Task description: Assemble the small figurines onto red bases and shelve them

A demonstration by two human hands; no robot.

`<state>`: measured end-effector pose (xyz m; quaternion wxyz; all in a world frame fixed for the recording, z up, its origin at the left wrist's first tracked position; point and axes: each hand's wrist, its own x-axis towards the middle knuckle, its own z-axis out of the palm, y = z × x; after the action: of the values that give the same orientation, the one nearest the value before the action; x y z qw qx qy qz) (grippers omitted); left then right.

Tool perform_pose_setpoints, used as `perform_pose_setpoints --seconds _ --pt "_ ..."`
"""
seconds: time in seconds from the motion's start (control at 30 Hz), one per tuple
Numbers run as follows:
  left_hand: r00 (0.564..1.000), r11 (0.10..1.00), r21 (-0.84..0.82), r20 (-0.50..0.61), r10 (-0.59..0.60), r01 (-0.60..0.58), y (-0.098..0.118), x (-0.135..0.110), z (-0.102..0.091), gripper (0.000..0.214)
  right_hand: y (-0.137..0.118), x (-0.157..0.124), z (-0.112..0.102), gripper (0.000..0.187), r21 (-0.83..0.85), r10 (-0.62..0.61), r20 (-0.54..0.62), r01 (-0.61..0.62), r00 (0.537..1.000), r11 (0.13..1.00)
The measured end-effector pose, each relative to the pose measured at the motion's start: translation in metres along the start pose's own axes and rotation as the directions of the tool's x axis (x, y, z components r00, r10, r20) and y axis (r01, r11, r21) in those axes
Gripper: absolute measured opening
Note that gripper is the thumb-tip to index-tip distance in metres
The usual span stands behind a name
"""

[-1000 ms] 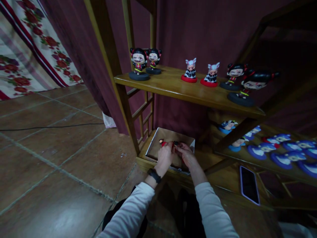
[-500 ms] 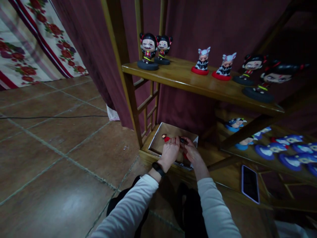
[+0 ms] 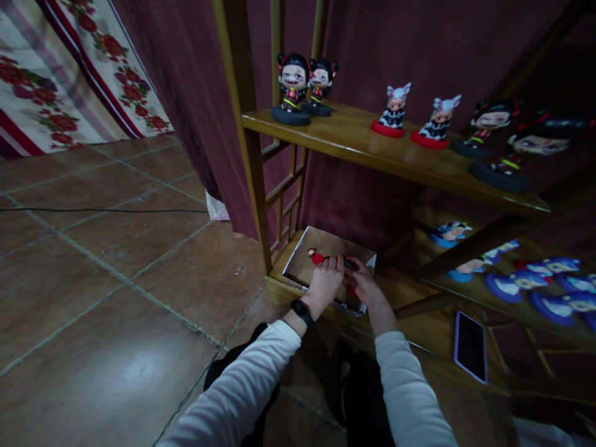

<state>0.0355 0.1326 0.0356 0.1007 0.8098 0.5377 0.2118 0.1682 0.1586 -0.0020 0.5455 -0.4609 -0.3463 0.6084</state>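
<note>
Both my hands reach into a shallow cardboard box point(image 3: 298, 264) on the bottom board of a wooden shelf unit. My left hand point(image 3: 326, 284) pinches a small red figurine point(image 3: 317, 257) with a dark head. My right hand point(image 3: 365, 285) is closed on a small dark piece point(image 3: 351, 265) beside it. A black watch sits on my left wrist. The two hands nearly touch over the box.
On the upper shelf point(image 3: 372, 152) stand several small dolls: black-haired ones on dark bases point(image 3: 293, 87) and pale-haired ones on red bases point(image 3: 395, 112). Blue figures point(image 3: 512, 282) lie on a lower shelf at right. A phone point(image 3: 470, 344) lies near them. Maroon curtain behind, tiled floor left.
The view has drifted so the shelf sits higher and further right. My hands stay in the box, close together, with the red figurine held the same way.
</note>
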Motion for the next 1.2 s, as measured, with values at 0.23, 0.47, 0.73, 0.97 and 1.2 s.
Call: perform_pose_setpoints --seconds 0.23,0.47,0.73,0.97,1.2 --pt "0.999 0.999 -0.043 -0.022 0.028 -0.029 0.000 -0.001 0.000 0.045 -0.002 -0.002 0.000 0.036 0.014 0.005 -0.001 -0.005 1.000 1.000" --pt "0.956 0.788 -0.575 -0.033 -0.290 0.219 -0.009 0.007 0.007 0.034 -0.004 -0.004 0.001 0.033 0.006 -0.011 0.032 0.011 0.999 1.000" --pt "0.854 -0.003 -0.909 0.394 -0.340 0.418 -0.026 0.022 0.014 0.015 -0.008 -0.009 0.012 0.039 0.035 0.029 0.067 -0.032 0.997 0.999" --pt "0.771 -0.112 -0.838 0.537 -0.342 0.534 -0.030 0.020 0.006 0.027 -0.006 -0.008 0.013 0.029 0.013 0.091 0.068 -0.092 0.994 0.996" --pt "0.738 -0.115 -0.830 0.541 -0.403 0.546 -0.036 0.022 0.011 0.027 -0.002 -0.008 0.014 0.028 0.039 0.118 0.051 -0.120 0.992 0.992"
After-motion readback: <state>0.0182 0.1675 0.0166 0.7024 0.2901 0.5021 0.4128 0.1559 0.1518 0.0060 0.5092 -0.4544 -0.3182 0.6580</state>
